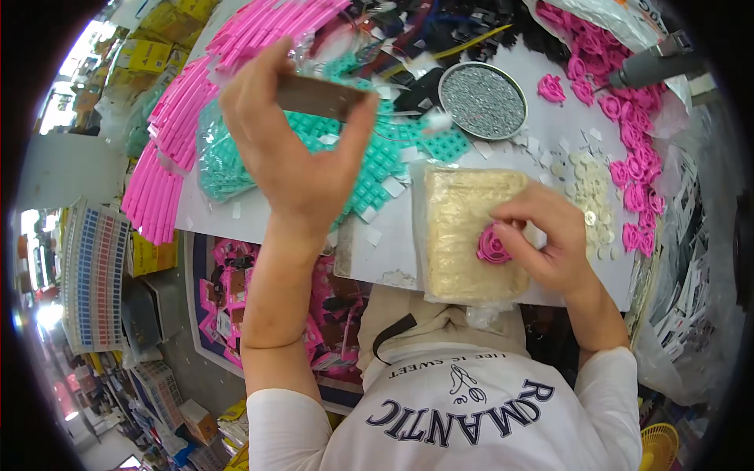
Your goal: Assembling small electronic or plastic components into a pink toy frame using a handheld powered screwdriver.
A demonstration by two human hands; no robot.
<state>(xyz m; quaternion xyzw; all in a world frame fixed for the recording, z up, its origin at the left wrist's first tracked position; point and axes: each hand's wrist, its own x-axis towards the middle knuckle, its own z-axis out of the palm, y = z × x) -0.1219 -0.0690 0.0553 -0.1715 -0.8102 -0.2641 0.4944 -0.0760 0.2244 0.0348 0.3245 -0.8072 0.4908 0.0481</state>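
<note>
My left hand (292,161) is raised over the left part of the table. Between its thumb and fingers is a flat brown-grey piece (320,96), blurred by motion, so its exact kind is unclear. My right hand (559,239) is closed, thumb and forefinger pinching at a small pink round plastic part (493,245). This part rests on a cream-coloured block wrapped in clear plastic (459,212), which lies at the near edge of the table (381,255). Whether something smaller sits between the right fingertips is hidden.
Turquoise plastic pieces (373,184) and bundled pink strips (169,129) lie left. A round tin of grey granules (483,100) stands beyond the block. Pale discs (591,196) and pink parts (635,169) spread right, below a grey tool (652,61). Pink items fill a box (192,306) below.
</note>
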